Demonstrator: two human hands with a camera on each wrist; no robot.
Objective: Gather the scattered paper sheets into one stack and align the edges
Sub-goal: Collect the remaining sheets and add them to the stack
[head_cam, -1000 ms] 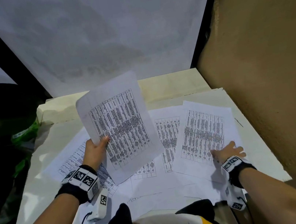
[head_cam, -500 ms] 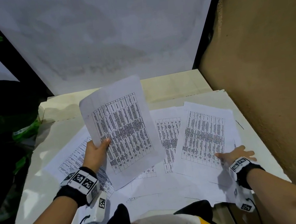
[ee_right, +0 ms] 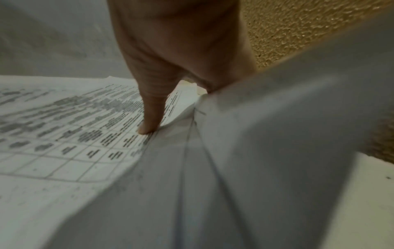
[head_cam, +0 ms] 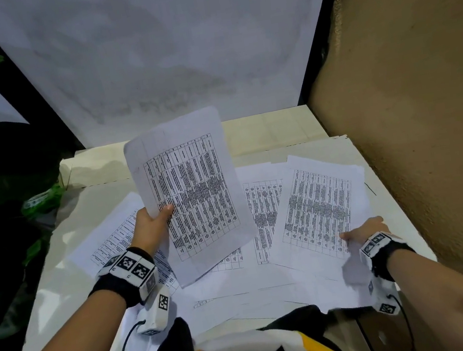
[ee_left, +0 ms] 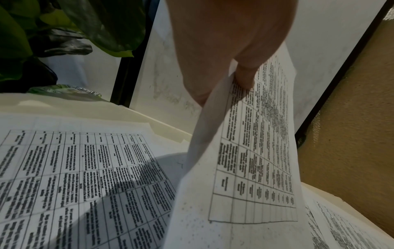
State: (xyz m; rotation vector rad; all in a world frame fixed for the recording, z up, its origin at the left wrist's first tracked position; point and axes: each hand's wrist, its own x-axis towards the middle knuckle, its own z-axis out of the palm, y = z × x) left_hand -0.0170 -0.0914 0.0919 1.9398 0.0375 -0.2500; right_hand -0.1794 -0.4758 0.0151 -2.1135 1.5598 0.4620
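Raised sheet (head_cam: 189,195) pinched in my left hand (head_cam: 150,226), thumb on top, clear of table (head_cam: 57,261). Change: my right hand (head_cam: 363,232) has slid back to near corner of right sheet (head_cam: 318,210), thumb pressing print, edge lifting over fingers below. Judgement: second sheet about to join; gathering barely begun. More sheets (head_cam: 262,209) between hands, one (head_cam: 107,239) under left wrist. Tables of print, unreadable.
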